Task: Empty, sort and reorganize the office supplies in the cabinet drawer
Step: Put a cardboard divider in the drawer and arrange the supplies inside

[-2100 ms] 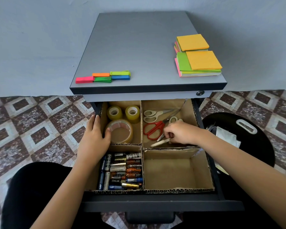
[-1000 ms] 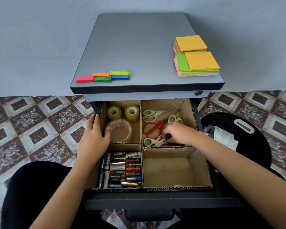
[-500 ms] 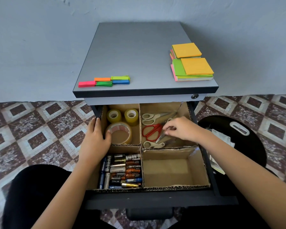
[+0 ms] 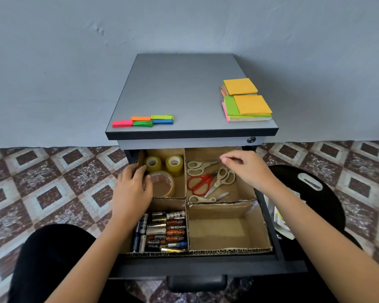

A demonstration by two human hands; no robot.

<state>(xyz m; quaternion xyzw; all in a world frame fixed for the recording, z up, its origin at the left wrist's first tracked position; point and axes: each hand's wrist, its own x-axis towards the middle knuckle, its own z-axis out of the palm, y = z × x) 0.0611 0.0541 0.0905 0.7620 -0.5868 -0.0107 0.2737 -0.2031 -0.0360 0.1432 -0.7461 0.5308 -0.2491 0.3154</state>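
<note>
The open drawer (image 4: 206,264) holds a cardboard divider (image 4: 186,202) with several compartments. Tape rolls (image 4: 174,162) fill the back left one, where my left hand (image 4: 132,189) rests on the drawer's left edge against the large clear roll (image 4: 165,185). Red scissors (image 4: 200,181) and several beige scissors (image 4: 222,179) lie in the back right one. My right hand (image 4: 244,166) hovers above them, fingers loosely curled, holding nothing. Batteries (image 4: 162,231) fill the front left compartment. The front right compartment (image 4: 219,231) is bare cardboard.
On the grey cabinet top (image 4: 184,84) lie coloured page flags (image 4: 142,121) at front left and sticky-note stacks (image 4: 246,103) at right. A black round stool (image 4: 309,193) with papers stands right of the drawer. Patterned floor tiles surround the cabinet.
My right hand has let go of the scissors and lifted up and back out of the compartment. My left hand stayed at the tape compartment. The view tilted upward.
</note>
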